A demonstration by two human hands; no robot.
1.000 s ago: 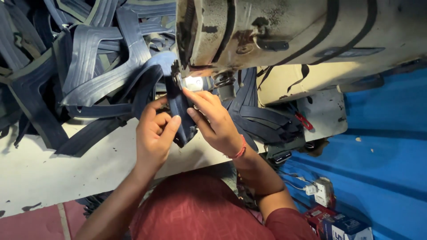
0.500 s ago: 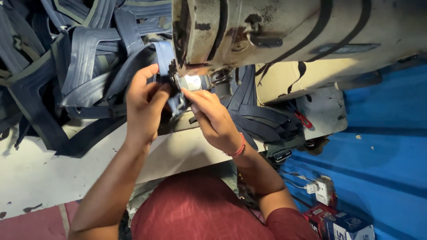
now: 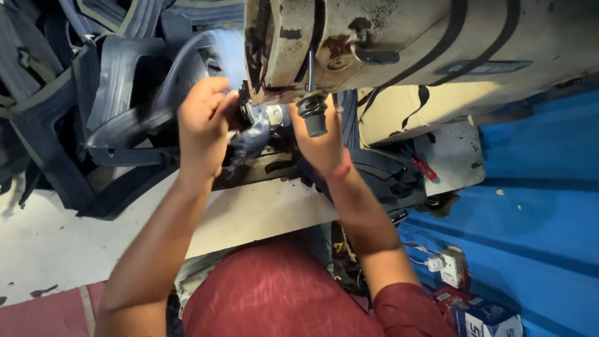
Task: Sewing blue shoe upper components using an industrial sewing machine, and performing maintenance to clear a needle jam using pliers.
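- I see a pale worktop [image 3: 262, 212], scuffed and stained, with a sewing machine [image 3: 405, 43] filling the top of the view; its cream body is worn and spotted dark.
- To the right the wall [image 3: 536, 206] is blue, and near its lower part there is a white plug [image 3: 450, 267] and a small box [image 3: 490, 319].
- A heap of dark blue straps [image 3: 81, 118] covers the left part of the worktop, folded and looped over each other; more straps [image 3: 380, 171] lie dark on the right, below the machine.
- I see no container holding anything at the work itself.
- My left hand [image 3: 203, 122] is up beside the needle end of the machine, fingers [image 3: 215, 93] curled shut on a strap [image 3: 253, 137] that bends down just under the machine head.
- My right hand [image 3: 318, 140] is behind the machine's dark knob [image 3: 314, 115], partly hidden; it touches the strap area, but I cannot tell how far its fingers are open.
- A red band [image 3: 342, 170] sits at the right wrist.
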